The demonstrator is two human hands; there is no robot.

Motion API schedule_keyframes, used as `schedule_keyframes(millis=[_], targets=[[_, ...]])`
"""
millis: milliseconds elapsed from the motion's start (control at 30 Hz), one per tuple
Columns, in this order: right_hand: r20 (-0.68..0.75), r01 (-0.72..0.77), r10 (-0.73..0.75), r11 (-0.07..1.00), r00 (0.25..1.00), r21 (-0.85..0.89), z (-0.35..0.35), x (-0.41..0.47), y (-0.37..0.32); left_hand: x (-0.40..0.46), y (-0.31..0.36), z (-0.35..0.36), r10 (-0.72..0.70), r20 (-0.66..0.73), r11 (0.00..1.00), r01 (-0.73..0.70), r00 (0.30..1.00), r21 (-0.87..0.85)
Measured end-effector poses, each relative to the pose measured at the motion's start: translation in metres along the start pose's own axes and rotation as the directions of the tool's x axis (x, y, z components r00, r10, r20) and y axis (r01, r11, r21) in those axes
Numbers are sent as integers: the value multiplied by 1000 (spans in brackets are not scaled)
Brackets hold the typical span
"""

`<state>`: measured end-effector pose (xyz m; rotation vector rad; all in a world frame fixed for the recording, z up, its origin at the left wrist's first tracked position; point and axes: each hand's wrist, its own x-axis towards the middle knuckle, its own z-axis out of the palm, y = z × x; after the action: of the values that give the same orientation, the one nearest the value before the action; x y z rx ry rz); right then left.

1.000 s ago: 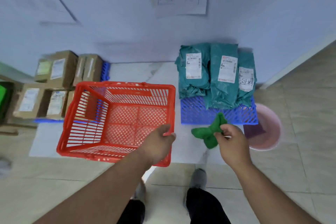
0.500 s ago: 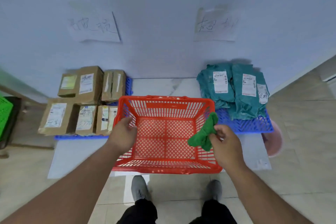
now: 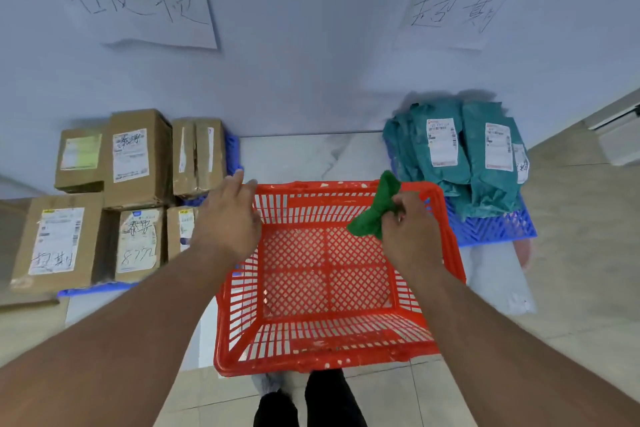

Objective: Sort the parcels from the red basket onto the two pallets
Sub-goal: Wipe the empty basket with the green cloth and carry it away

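Head cam: vs 0.5 s ago the view sits closer in; the red basket (image 3: 329,291) fills the centre btwn both forearms, and vs 1 s ago it has swung from the left side to straight ahead. Left hand (image 3: 227,218) has slid from the near-left rim up to the far-left corner; fingers lie over the rim there, only loosely bent, no clear wrap seen. Right hand (image 3: 410,230) still pinches the green cloth (image 3: 375,213), thumb and fingers curled round its middle, same as before; cloth hangs over the basket's right inner wall near the far corner.

Nearest: dark trousers and a shoe (image 3: 270,386) at the bottom edge, just below the basket's near rim. Basket itself: mesh floor bare, no parcels inside, white flecks on the rim.

Further out, left: blue pallet (image 3: 93,289) w/ cardboard boxes (image 3: 138,184) packed touching, two rows, labels up, some w/ handwriting. Right: second blue pallet (image 3: 495,229) w/ teal mailer bags (image 3: 460,156) overlapping, leaning back toward the wall, white labels facing the cam. Pink item (image 3: 526,250) peeks out behind that pallet's near-right corner; can't tell what it is.

Farthest: wall w/ two handwritten paper signs, left sign (image 3: 142,0) above the boxes, right sign (image 3: 457,7) above the bags.
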<state>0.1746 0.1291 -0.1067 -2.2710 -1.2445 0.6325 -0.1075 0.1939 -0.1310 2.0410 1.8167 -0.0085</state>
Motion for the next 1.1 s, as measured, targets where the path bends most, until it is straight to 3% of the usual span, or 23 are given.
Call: schedule_keyframes(millis=[133, 233, 333, 500, 600, 733, 867, 1000, 1100], targets=[[-47, 96, -104, 983, 993, -159, 20, 40, -8, 34, -14, 21, -53, 34, 998, 53, 998, 17], [60, 159, -148, 953, 987, -259, 42, 51, -17, 39, -20, 37, -94, 105, 993, 101, 990, -55], [176, 261, -208, 887, 962, -382, 66, 45, -23, 37, -19, 47, -113, 82, 985, 122, 990, -119], [291, 374, -246, 725, 925, -578, 84, 47, -18, 35, -20, 54, -118, 54, 989, 122, 992, -80], [256, 367, -265, 734, 930, -571, 85, 53, -19, 34, -20, 57, -113, 46, 992, 116, 992, -50], [258, 437, -357, 798, 898, -414, 110, 38, -42, 34, -16, 58, -136, 44, 991, 136, 990, 2], [189, 400, -357, 869, 915, -291, 131, 22, -55, 35, -15, 56, -142, 51, 990, 141, 989, 25], [272, 476, -391, 750, 879, -459, 112, 26, -25, 35, -15, 54, -150, 63, 988, 147, 987, 53], [257, 417, -328, 727, 909, -546, 89, 33, -1, 36, -16, 53, -142, 63, 988, 138, 988, 62]])
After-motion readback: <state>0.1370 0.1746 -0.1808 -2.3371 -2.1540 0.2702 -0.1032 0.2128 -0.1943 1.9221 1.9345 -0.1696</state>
